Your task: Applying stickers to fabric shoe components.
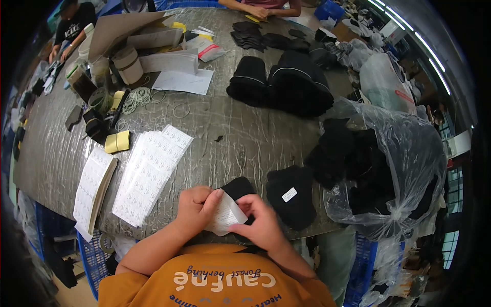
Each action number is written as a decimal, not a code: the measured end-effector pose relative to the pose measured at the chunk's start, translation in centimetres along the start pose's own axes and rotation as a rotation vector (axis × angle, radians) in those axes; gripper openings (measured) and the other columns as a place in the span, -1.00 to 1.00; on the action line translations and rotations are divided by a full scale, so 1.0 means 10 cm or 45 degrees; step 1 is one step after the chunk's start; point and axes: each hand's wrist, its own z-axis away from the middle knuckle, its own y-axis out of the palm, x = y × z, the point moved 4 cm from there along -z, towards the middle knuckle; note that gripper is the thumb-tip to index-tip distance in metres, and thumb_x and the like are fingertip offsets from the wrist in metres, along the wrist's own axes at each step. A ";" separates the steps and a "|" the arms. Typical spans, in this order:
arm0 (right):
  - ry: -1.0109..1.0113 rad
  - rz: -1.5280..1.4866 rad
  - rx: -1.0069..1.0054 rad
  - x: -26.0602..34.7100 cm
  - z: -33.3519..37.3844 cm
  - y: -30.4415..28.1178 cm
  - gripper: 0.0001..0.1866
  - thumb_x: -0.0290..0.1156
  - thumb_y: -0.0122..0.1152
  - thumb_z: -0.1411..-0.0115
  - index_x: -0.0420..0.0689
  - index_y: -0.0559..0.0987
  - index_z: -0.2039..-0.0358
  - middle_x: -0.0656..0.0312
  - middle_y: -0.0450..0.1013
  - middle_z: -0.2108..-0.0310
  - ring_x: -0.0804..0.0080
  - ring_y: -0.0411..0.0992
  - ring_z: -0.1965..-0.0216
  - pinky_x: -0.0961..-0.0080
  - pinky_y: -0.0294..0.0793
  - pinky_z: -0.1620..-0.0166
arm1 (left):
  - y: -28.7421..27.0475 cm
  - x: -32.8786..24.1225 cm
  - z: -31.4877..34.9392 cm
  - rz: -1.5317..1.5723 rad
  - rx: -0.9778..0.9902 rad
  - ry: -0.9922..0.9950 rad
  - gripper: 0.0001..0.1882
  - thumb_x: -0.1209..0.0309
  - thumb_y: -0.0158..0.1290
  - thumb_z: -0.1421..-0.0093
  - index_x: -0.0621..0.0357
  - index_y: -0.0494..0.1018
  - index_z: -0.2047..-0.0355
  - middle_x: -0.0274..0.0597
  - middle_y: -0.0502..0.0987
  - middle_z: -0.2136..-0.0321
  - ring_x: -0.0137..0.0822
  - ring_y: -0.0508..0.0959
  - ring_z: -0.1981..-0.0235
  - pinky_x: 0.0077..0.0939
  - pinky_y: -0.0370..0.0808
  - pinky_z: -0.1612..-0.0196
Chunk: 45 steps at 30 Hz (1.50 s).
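Observation:
Near the table's front edge, my left hand (195,207) pinches a small white label sheet (225,216) between thumb and fingers. My right hand (260,220) closes on the sheet's right side, its thumb at the lower edge and a finger at the upper. The sheet looks bent between them. Beneath and behind it lies a black fabric piece (238,187), partly covered by the sheet and my hands. Just to the right rests a stack of black fabric pieces (291,215) with a small white label (289,194) on top.
Label sheets (151,171) fan out at left, beside a thicker stack (94,189) and a yellow pad (117,141). Banded black bundles (296,84) stand farther back. An open plastic bag (409,169) of black pieces lies right. Two people (74,30) are across the table.

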 end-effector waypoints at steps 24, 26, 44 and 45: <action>0.233 -0.398 -0.005 -0.15 -0.02 0.14 -0.80 -0.60 0.20 -0.16 -0.27 0.39 0.23 0.24 0.55 0.44 0.64 0.48 0.43 0.65 0.47 0.35 | -0.26 -0.01 0.11 0.039 0.242 -0.180 -0.68 0.26 0.26 -0.07 0.30 0.50 0.53 -0.03 0.42 0.70 -0.28 0.34 0.70 -0.40 0.36 0.57; 0.242 -0.144 0.072 -0.23 0.00 0.15 -0.87 -0.62 0.16 -0.18 -0.23 0.42 0.28 0.16 0.54 0.31 0.61 0.48 0.38 0.65 0.47 0.31 | -0.26 0.08 0.15 -0.059 0.191 -0.151 -0.68 0.26 0.26 -0.07 0.29 0.48 0.54 -0.02 0.42 0.70 -0.18 0.33 0.71 -0.37 0.35 0.58; 0.122 -0.039 -0.277 -0.43 -0.24 -0.07 -0.97 -0.61 0.19 -0.15 -0.28 0.56 0.38 0.41 0.44 0.55 0.81 0.29 0.56 0.76 0.30 0.49 | 0.07 -0.08 0.33 -0.653 0.660 0.647 -0.79 0.33 0.03 -0.08 0.26 0.49 0.44 0.05 0.45 -0.05 -0.06 0.40 -0.13 -0.21 0.30 -0.14; 0.125 -0.038 -0.273 -0.43 -0.25 -0.06 -0.97 -0.61 0.19 -0.15 -0.28 0.56 0.38 0.41 0.44 0.55 0.81 0.29 0.56 0.76 0.30 0.49 | 0.07 -0.07 0.33 -0.650 0.659 0.643 -0.79 0.33 0.03 -0.08 0.26 0.49 0.44 0.05 0.45 -0.05 -0.06 0.40 -0.13 -0.21 0.30 -0.14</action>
